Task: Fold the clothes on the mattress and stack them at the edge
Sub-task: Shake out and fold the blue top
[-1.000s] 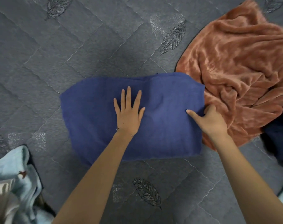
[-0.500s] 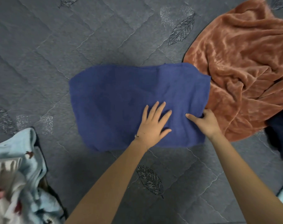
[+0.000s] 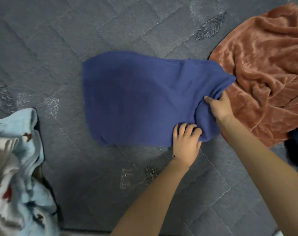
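Mattress (image 3: 76,40), grey and quilted, is seen from above. A rust plush garment (image 3: 267,68) is heaped at the right, touching the blue garment (image 3: 136,99) spread flat at the centre. A pale blue printed garment (image 3: 22,150) is crumpled at the lower left. The blue garment's right edge is gathered in the right hand (image 3: 219,108); its near right corner is pinched by the curled left hand (image 3: 185,140). If the edge is lifted unevenly, the fold may be skewed, or the rust plush dragged along.
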Motion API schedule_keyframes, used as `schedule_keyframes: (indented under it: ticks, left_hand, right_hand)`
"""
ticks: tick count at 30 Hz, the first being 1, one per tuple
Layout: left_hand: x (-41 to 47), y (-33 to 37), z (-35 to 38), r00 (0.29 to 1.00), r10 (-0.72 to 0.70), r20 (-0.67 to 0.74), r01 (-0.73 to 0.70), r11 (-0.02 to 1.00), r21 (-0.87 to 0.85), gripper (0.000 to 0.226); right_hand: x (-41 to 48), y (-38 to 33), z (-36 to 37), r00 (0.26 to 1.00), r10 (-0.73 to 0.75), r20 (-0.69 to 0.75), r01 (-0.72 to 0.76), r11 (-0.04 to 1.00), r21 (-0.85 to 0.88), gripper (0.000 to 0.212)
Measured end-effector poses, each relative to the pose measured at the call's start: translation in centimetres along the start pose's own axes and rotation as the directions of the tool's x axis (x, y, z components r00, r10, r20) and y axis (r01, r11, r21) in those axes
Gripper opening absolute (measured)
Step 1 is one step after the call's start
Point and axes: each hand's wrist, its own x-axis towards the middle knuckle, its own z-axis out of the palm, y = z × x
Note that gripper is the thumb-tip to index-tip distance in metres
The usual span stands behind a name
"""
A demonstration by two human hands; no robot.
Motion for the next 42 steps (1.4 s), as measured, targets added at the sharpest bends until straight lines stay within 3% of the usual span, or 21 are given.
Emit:
schedule_keyframes:
  ticks: [2,5,7,9,11,14,16,18,21,23,25,27,29,31,32,35,37,40,42]
  left_hand:
    - [-0.5,-0.2,-1.5,0.994,-0.081,-0.079,0.051,0.944,-0.325,0.015]
    - [-2.1,-1.4,-4.7,0.94,-0.331,-0.083,0.207,0.746,-0.633,0.015]
    - [-3.2,-2.5,-6.7,0.846,-0.527,-0.076,0.269,0.547,-0.793,0.016]
    - [-4.0,-3.8,-8.6,0.689,-0.725,-0.009,0.276,0.274,-0.921,0.023]
    - [-4.5,-5.4,-10.2,0.555,-0.829,0.078,0.236,0.067,-0.97,0.024]
    - [-5.3,-8.1,-11.7,0.355,-0.891,0.285,0.156,-0.244,-0.957,0.018]
    - [-6.0,-10.0,-12.1,0.264,-0.863,0.431,0.15,-0.405,-0.902,0.016]
    - [-6.7,-11.1,-12.4,0.221,-0.811,0.542,0.236,-0.495,-0.836,0.017]
    - [-7.4,-11.6,-12.0,0.177,-0.799,0.574,0.331,-0.501,-0.8,0.015]
    - [-7.5,-11.7,-11.7,0.137,-0.86,0.492,0.344,-0.425,-0.837,0.019]
    - [-7.2,-11.6,-11.8,0.164,-0.877,0.451,0.333,-0.381,-0.862,0.015]
    - [-6.4,-11.2,-12.1,0.229,-0.861,0.455,0.27,-0.393,-0.879,0.02]
    - [-5.6,-11.2,-12.4,0.255,-0.859,0.444,0.2,-0.403,-0.893,0.035]
    - [-4.9,-11.4,-12.4,0.253,-0.873,0.416,0.186,-0.378,-0.907,0.033]
    - [-4.7,-11.5,-12.4,0.249,-0.882,0.4,0.178,-0.365,-0.914,0.032]
    - [-4.5,-11.7,-12.5,0.267,-0.903,0.337,0.157,-0.305,-0.939,0.038]
    - [-4.8,-11.8,-12.6,0.294,-0.919,0.264,0.152,-0.227,-0.962,0.045]
    - [-5.8,-11.9,-12.9,0.309,-0.939,0.154,0.133,-0.118,-0.984,0.05]
    - [-6.6,-11.6,-13.1,0.313,-0.938,0.149,0.121,-0.116,-0.986,0.05]
  right_hand:
    - [-0.8,-1.2,0.9,1.0,-0.021,-0.015,0.021,1.0,-0.006,0.026]
    - [-2.3,-4.1,3.6,0.992,-0.128,-0.007,0.127,0.989,-0.074,0.012]
    - [-3.5,-6.3,6.5,0.979,-0.199,0.037,0.201,0.977,-0.072,0.005]
    - [-5.3,-8.5,10.4,0.96,-0.259,0.101,0.263,0.965,-0.023,0.009]
    - [-7.4,-10.5,14.8,0.933,-0.268,0.24,0.268,0.963,0.036,0.023]
    - [-9.3,-11.7,19.8,0.839,-0.133,0.528,0.104,0.991,0.084,0.058]
    - [-9.2,-11.0,21.0,0.848,-0.119,0.517,0.145,0.989,-0.009,0.057]
    - [-8.3,-9.7,20.4,0.892,-0.232,0.388,0.315,0.935,-0.164,0.049]
    - [-6.3,-7.3,18.1,0.924,-0.296,0.242,0.372,0.845,-0.385,0.059]
    - [-5.2,-5.9,16.8,0.957,-0.224,0.186,0.285,0.852,-0.44,0.073]
    - [-4.3,-5.4,16.4,0.978,-0.152,0.144,0.2,0.883,-0.425,0.076]
    - [-3.5,-5.5,16.3,0.99,-0.107,0.096,0.132,0.937,-0.324,0.063]
    - [-2.8,-5.9,16.3,0.998,-0.016,0.065,0.023,0.993,-0.116,0.056]
    - [-2.2,-6.4,16.3,0.993,0.086,0.082,-0.092,0.993,0.079,0.054]
    - [-1.9,-6.6,16.3,0.988,0.111,0.106,-0.125,0.983,0.137,0.044]
    - [-1.6,-7.2,17.0,0.967,0.159,0.198,-0.199,0.96,0.198,0.025]
    - [-2.0,-7.5,17.6,0.97,0.153,0.192,-0.185,0.969,0.166,0.018]
    - [-2.5,-7.3,17.0,0.998,0.043,0.041,-0.049,0.984,0.169,0.028]
    - [-3.0,-6.9,15.6,0.999,-0.038,-0.038,0.045,0.983,0.177,0.031]
